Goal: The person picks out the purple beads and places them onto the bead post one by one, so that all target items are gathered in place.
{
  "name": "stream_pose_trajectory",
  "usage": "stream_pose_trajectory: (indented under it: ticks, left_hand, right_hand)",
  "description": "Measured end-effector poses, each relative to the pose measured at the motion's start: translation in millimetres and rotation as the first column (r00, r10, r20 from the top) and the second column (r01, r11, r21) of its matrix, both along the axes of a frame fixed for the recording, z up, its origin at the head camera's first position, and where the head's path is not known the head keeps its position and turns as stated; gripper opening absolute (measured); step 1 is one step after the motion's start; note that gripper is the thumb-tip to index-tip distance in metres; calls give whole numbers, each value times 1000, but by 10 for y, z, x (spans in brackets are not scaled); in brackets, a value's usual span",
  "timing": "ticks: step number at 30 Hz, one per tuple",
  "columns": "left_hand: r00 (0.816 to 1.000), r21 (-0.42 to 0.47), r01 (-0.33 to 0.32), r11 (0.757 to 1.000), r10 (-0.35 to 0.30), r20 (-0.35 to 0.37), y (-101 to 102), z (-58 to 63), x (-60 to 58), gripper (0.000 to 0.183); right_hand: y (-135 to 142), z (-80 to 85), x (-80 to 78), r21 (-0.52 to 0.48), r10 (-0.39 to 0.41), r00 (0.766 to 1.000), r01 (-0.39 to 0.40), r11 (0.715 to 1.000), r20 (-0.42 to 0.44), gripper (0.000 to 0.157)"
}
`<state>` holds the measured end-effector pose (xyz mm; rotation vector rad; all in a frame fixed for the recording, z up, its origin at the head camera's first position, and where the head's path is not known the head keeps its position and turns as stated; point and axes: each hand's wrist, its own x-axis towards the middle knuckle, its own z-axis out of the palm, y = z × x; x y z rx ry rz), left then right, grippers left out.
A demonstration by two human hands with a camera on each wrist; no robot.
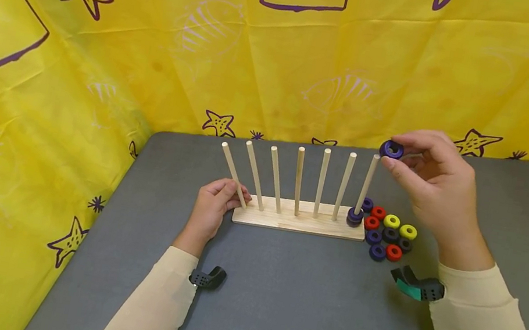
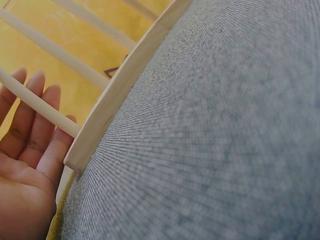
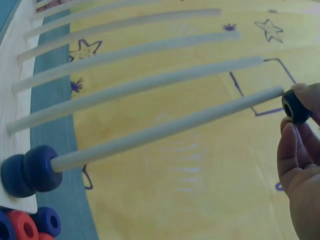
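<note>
A wooden peg rack, its pale base (image 1: pixel 296 224) carrying a row of upright pegs, stands on the grey table. My right hand (image 1: pixel 445 179) pinches a dark purple ring (image 1: pixel 392 149) between thumb and fingers. The ring is right beside the tip of the rightmost peg (image 3: pixel 170 127), its hole showing in the right wrist view. Purple rings (image 1: pixel 354 217) are stacked at that peg's foot. My left hand (image 1: pixel 215 203) is at the rack's left end, its loosely extended fingers (image 2: pixel 37 122) behind the leftmost peg (image 2: pixel 42 107), with one fingertip at the base.
Several loose rings lie to the right of the rack: red (image 1: pixel 393 252), yellow (image 1: pixel 408 232), black (image 1: pixel 390 235) and purple (image 1: pixel 378 252). A yellow patterned cloth (image 1: pixel 280 73) hangs behind the table (image 1: pixel 292 311). Dark straps (image 1: pixel 208 278) show at both wrists.
</note>
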<state>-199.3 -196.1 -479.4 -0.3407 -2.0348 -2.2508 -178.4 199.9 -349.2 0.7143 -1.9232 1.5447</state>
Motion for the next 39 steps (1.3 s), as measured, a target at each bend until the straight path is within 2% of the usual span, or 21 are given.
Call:
stream_pose_trajectory:
  ticks: [5,15,24,31,39]
  left_hand:
    - [1000,0,2,1000,-2,-4,-1,4,-3,38]
    - [1000,-1,4,1000,-4,-4,-1,6,1,39]
    - [1000,9,-3,1000,3,4,-3,9,9,40]
    - [1000,5,-4,1000,4,4,0,12,9,40]
    - [1000,-11,-3,1000,3,-10,17,21,8,39]
  right_hand:
    - [-19,23,24,-46,56,998,-56,997,-14,33]
    - [-59,53,76,59,7,999,-9,998,47,40]
    - [-92,26,59,70,11,999,-15,997,52,39]
    - [-119,-27,28,109,-23,997,15,994,69,35]
    - [-108,-64,11,88,4,997,-11,996,80,34]
